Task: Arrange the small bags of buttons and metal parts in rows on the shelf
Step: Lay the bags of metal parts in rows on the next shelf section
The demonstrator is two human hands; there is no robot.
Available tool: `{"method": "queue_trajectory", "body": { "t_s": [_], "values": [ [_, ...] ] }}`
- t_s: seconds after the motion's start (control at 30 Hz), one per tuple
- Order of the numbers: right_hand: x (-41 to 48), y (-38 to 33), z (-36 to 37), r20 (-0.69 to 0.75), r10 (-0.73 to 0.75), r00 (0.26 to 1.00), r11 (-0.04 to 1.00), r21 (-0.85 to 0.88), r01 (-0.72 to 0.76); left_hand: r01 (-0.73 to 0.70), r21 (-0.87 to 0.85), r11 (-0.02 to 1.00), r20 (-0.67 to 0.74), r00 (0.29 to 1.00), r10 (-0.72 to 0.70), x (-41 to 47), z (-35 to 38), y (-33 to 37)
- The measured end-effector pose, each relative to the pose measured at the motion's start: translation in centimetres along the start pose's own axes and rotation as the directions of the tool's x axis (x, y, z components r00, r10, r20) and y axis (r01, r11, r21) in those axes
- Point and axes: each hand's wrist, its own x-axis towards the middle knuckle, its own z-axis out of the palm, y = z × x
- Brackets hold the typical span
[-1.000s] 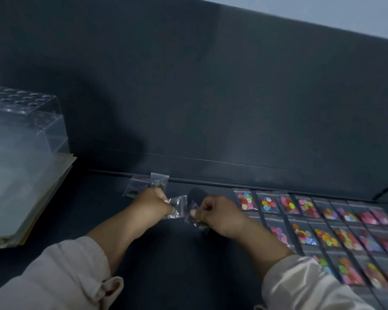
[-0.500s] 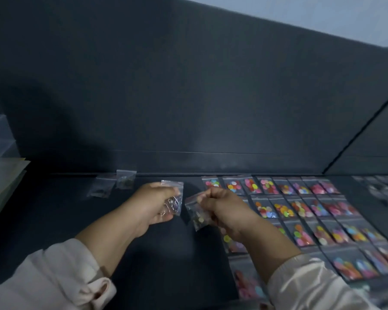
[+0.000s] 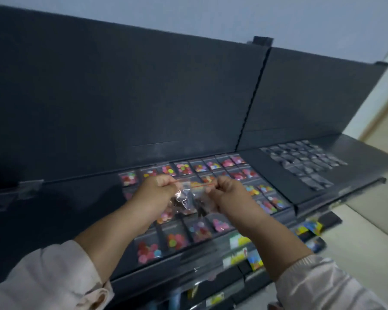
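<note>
Bag pinched both ends

Seal edge level, hand to hand: left hand (image 3: 159, 193) and right hand (image 3: 230, 193) each pinch the clear bag (image 3: 188, 199), held over button rows (image 3: 211, 168) on the shelf (image 3: 271, 173); grey-bag rows (image 3: 300, 166) lie further right, right hand nearer.

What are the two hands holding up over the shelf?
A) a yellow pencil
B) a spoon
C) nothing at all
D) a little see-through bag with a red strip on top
D: the left hand and the right hand both pinch the top of a small clear bag with a red strip, held above the rows of button bags.
</note>
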Motion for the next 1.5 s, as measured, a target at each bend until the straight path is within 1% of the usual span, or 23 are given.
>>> {"method": "queue_trajectory", "body": {
  "t_s": [0.1, 0.17, 0.2, 0.23, 0.3, 0.4, 0.5, 0.6, 0.73, 0.83, 0.97, 1.1, 1.2, 1.5],
  "values": [
    [-2.2, 1.5, -5.3, -0.089, 0.031, 0.996, 0.999, -0.016, -0.033, 0.043, -0.063, 0.997, 0.055, 0.998, -0.039, -1.0, 5.3, 1.2],
    [-3.8, 2.1, -8.7, -0.120, 0.023, 0.993, 0.998, -0.051, -0.029, 0.023, -0.055, 0.998, 0.062, 0.998, -0.020, -1.8, 8.8, 2.0],
    [-4.7, 2.4, -10.4, -0.125, 0.017, 0.992, 0.998, -0.065, -0.025, -0.036, 0.004, 0.999, 0.049, 0.998, 0.036, -2.1, 10.6, 2.3],
    [-5.5, 2.6, -12.0, -0.124, 0.013, 0.992, 0.996, -0.085, -0.023, -0.126, 0.098, 0.987, 0.041, 0.992, 0.123, -2.5, 12.4, 2.6],
    [-7.2, 3.3, -15.3, -0.136, -0.001, 0.991, 0.991, -0.132, -0.017, -0.270, 0.233, 0.934, 0.066, 0.963, 0.262, -3.3, 15.8, 3.2],
    [-9.5, 4.4, -19.9, -0.212, -0.009, 0.977, 0.992, -0.124, -0.018, -0.331, 0.223, 0.917, 0.086, 0.944, 0.319, -4.4, 20.5, 4.3],
    [-11.5, 5.4, -24.2, -0.270, 0.028, 0.962, 0.998, -0.053, -0.044, -0.346, 0.171, 0.923, 0.112, 0.937, 0.330, -5.2, 24.9, 5.7],
    [-13.0, 6.3, -27.8, -0.340, 0.063, 0.938, 0.998, 0.007, -0.065, -0.276, 0.076, 0.958, 0.149, 0.953, 0.263, -5.8, 28.7, 7.1],
    [-14.1, 7.6, -31.3, -0.381, 0.118, 0.917, 0.989, 0.132, -0.073, -0.261, 0.065, 0.963, 0.225, 0.944, 0.240, -5.3, 32.9, 8.4],
    [-14.2, 8.2, -33.0, -0.392, 0.141, 0.909, 0.981, 0.180, -0.074, -0.263, 0.068, 0.963, 0.281, 0.931, 0.234, -4.4, 35.4, 8.8],
    [-12.7, 9.4, -36.3, -0.437, 0.162, 0.885, 0.980, 0.180, -0.091, -0.271, 0.093, 0.958, 0.320, 0.919, 0.229, -0.9, 39.3, 8.7],
    [-9.5, 10.5, -39.7, -0.458, 0.162, 0.874, 0.986, 0.117, -0.121, -0.302, 0.116, 0.946, 0.323, 0.912, 0.251, 4.1, 42.6, 8.8],
    [-5.9, 11.0, -42.3, -0.453, 0.167, 0.876, 0.986, 0.057, -0.158, -0.319, 0.148, 0.936, 0.301, 0.916, 0.264, 8.4, 44.4, 9.5],
    [5.1, 11.5, -48.1, -0.448, 0.107, 0.887, 0.976, -0.124, -0.181, -0.321, 0.232, 0.918, 0.241, 0.933, 0.266, 18.9, 46.9, 11.7]
  ]
}}
